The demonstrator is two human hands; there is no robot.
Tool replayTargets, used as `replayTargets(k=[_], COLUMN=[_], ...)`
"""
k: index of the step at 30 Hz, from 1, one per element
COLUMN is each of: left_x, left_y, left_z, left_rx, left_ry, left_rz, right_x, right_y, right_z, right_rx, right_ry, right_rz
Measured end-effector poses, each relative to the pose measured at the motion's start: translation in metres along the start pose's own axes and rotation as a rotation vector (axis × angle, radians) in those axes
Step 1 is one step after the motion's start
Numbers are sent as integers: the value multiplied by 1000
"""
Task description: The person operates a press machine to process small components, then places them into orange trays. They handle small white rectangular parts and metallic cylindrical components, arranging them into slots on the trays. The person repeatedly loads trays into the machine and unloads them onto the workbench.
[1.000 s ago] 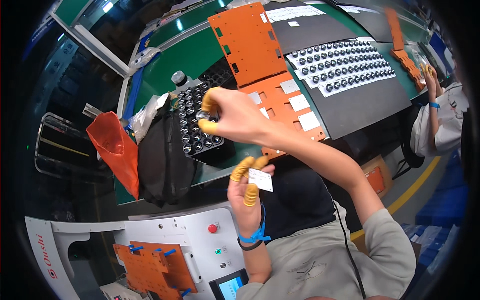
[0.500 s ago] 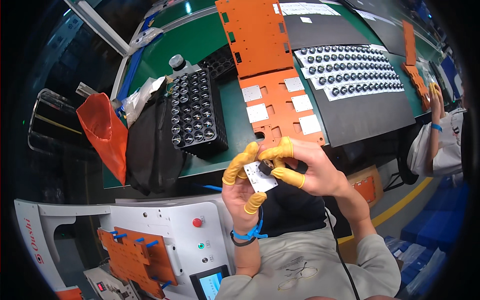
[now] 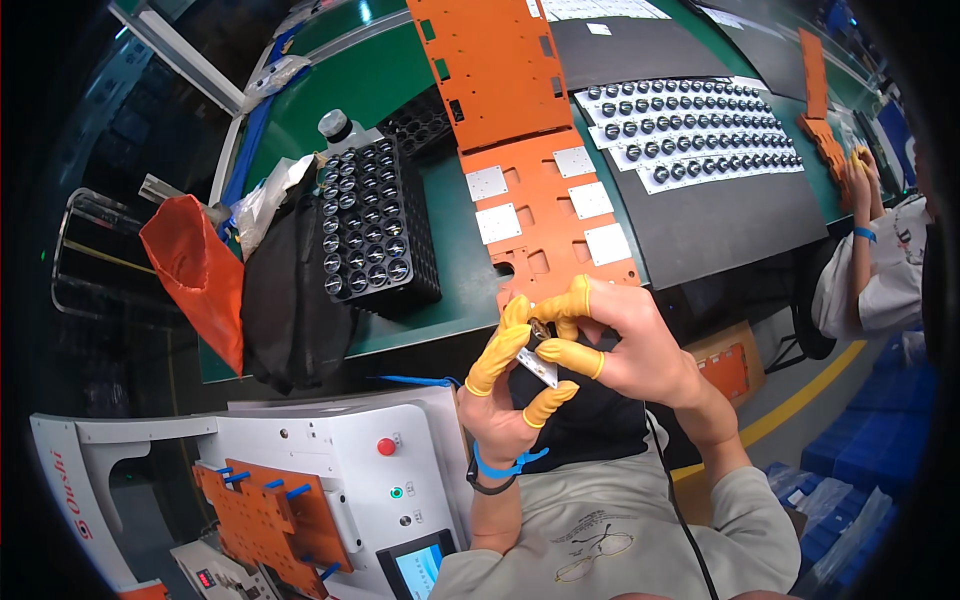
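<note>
Yellow finger cots cover several fingertips of both hands. My left hand (image 3: 503, 400) is closed on a small white circuit board (image 3: 540, 368), gripping it by its edges and holding it tilted. Against the board, my right hand (image 3: 640, 345) pinches a small round dark part (image 3: 541, 331) between thumb and fingers; the fingers partly hide it. Both hands are in front of the table's near edge, just below an orange fixture plate (image 3: 545, 262). On that plate lie several square white boards (image 3: 606, 244) in two columns.
Left of the fixture stands a black crate (image 3: 425, 255) of round black parts. To the right, boards with black knob-like parts (image 3: 690, 145) lie in rows on a dark mat (image 3: 720, 225). A white machine (image 3: 355, 470) is at lower left. Another person's hand (image 3: 862, 180) is at far right.
The white board has turned from facing up to a steeper, more edge-on tilt, and my left fingers have shifted around it. The table scene has slid slightly left in view.
</note>
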State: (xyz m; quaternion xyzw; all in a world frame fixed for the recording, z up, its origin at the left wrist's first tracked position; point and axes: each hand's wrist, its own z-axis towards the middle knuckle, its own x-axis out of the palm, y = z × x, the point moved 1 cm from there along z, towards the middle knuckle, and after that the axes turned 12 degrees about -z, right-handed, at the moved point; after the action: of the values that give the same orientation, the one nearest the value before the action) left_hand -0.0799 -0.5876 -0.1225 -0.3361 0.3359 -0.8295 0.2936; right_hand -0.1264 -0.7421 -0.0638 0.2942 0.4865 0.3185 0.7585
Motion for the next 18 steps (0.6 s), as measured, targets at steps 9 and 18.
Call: replayTargets(k=[9, 18], left_x=[5, 8], left_y=[0, 6], left_z=[-1, -9], left_rx=[37, -10], left_ry=[29, -28], left_rz=[100, -88], right_x=[-10, -7], right_y=[-1, -9], right_z=[-6, -7], right_rx=[77, 23], right_ry=[81, 91], right_rz=[47, 186])
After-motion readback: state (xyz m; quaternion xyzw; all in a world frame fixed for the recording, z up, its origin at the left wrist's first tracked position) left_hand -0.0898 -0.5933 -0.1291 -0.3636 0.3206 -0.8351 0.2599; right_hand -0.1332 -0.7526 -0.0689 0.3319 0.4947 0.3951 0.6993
